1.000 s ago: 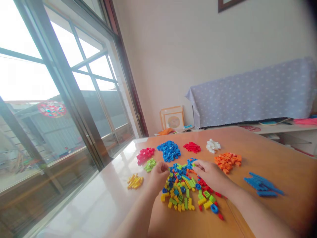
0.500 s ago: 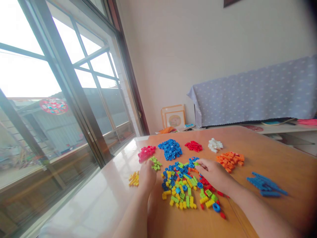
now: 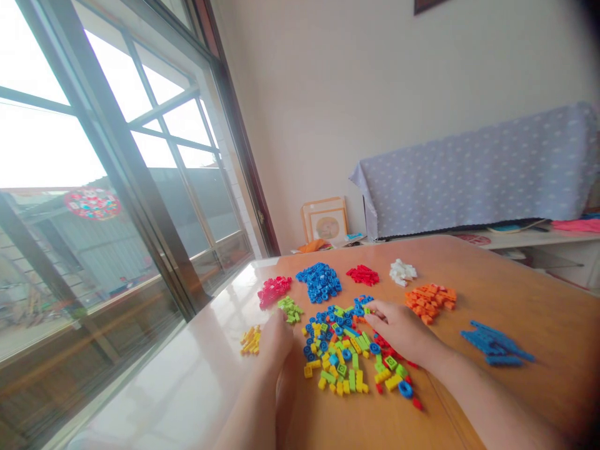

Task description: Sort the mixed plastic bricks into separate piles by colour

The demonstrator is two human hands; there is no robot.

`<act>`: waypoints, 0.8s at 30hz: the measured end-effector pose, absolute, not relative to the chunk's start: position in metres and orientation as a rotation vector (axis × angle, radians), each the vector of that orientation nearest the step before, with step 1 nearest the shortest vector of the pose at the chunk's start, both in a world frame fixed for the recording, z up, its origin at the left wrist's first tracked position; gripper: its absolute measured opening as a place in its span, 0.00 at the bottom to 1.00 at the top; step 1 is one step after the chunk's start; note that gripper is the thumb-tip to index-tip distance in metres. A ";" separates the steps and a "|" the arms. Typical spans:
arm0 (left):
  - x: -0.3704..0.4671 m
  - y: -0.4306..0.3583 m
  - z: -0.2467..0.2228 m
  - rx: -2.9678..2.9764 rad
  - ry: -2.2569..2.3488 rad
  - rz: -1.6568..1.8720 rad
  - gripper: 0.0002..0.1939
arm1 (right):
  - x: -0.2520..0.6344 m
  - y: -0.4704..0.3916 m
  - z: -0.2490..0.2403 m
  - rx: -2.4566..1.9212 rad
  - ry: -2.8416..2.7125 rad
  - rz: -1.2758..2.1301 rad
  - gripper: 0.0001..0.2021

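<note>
Wooden table [image 3: 515,294]: sorting bricks by colour; left hand [image 3: 276,337] open beside lime pile [image 3: 289,309], right hand [image 3: 398,328] pinching in mixed pile [image 3: 347,359]; next, carry the pick to its pile.

bright daylight from window [image 3: 94,156] | tabletop glare | edges warped, vignetted

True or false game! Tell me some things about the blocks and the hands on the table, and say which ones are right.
1. The left hand is right by the lime green pile. True.
2. The white pile is the biggest one. False: it is small; the mixed pile in the middle is far bigger.
3. The right hand rests on the mixed pile. True.
4. The orange pile sits next to the window. False: it lies on the side away from the window, by the right hand.
5. The long blue pieces are stacked on the blue pile. False: they lie apart, far to the right.
</note>
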State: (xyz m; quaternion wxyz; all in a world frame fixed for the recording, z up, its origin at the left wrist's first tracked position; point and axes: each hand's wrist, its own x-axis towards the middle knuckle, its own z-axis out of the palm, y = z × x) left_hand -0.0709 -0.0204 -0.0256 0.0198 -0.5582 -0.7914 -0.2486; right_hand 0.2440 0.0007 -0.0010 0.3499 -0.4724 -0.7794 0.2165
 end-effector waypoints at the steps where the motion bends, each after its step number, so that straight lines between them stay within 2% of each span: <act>1: -0.067 -0.021 -0.024 -1.730 -2.430 -0.828 0.06 | 0.243 0.001 -0.001 -1.220 -2.019 0.564 0.16; 4: -0.046 -0.025 -0.016 -1.864 -2.309 -1.128 0.05 | 0.240 -0.002 0.000 -1.202 -2.024 0.590 0.16; 6: -0.025 -0.031 -0.009 -2.077 -2.269 -1.445 0.03 | 0.237 -0.006 0.002 -1.174 -2.047 0.609 0.16; 10: 0.016 -0.045 0.004 -2.480 -2.205 -2.089 0.11 | 0.229 -0.016 0.007 -1.114 -2.092 0.589 0.14; 14: 0.036 -0.051 0.007 -2.627 -2.066 -2.466 0.15 | 0.218 -0.022 0.007 -1.062 -2.150 0.523 0.13; 17: 0.039 -0.049 0.000 -2.609 -2.067 -2.540 0.16 | 0.212 -0.024 0.004 -1.037 -2.171 0.472 0.13; 20: 0.032 -0.043 -0.008 -2.611 -2.084 -2.456 0.15 | 0.209 -0.023 0.000 -1.063 -2.163 0.489 0.14; 22: 0.019 -0.037 -0.012 -2.537 -2.149 -2.210 0.12 | 0.211 -0.021 -0.002 -1.100 -2.139 0.520 0.16; 24: 0.000 -0.030 -0.015 -2.293 -2.233 -1.812 0.07 | 0.213 -0.018 -0.003 -1.113 -2.117 0.538 0.15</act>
